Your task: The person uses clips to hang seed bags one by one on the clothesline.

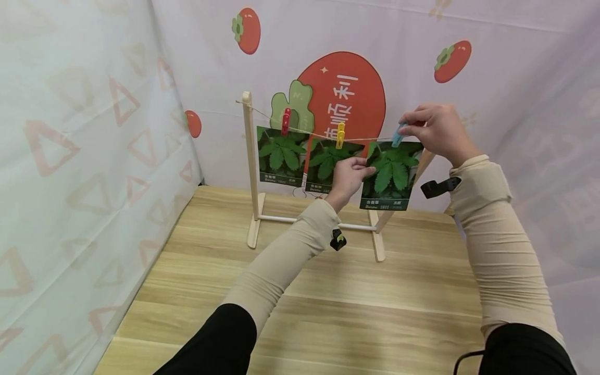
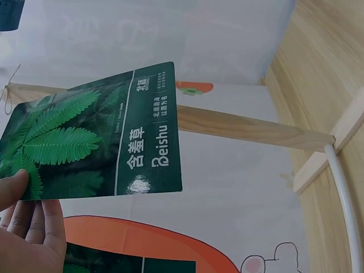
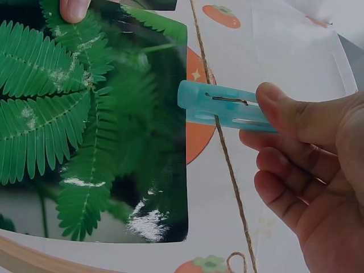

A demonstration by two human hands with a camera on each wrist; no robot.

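My right hand [image 1: 433, 127] pinches the handle end of a light blue clothespin [image 3: 224, 105] between thumb and fingers. The clothespin lies across the twine [image 3: 230, 162], its tip at the top edge of a green seed packet with a leaf photo [image 1: 391, 177]. My left hand [image 1: 349, 177] pinches that packet by its left side, thumb [image 2: 12, 190] on the front and fingers behind. Two similar packets hang to the left: one packet [image 1: 281, 156] under a red clothespin [image 1: 286, 122], another packet [image 1: 323, 164] under a yellow clothespin [image 1: 340, 135]. My left hand partly covers the middle packet.
The twine runs between two upright posts of a wooden rack; the left post [image 1: 250, 156] shows fully. A white crossbar [image 1: 276, 219] joins the rack's feet low down. The rack stands on a wood-grain table [image 1: 300, 297], before a printed cloth [image 1: 211, 62].
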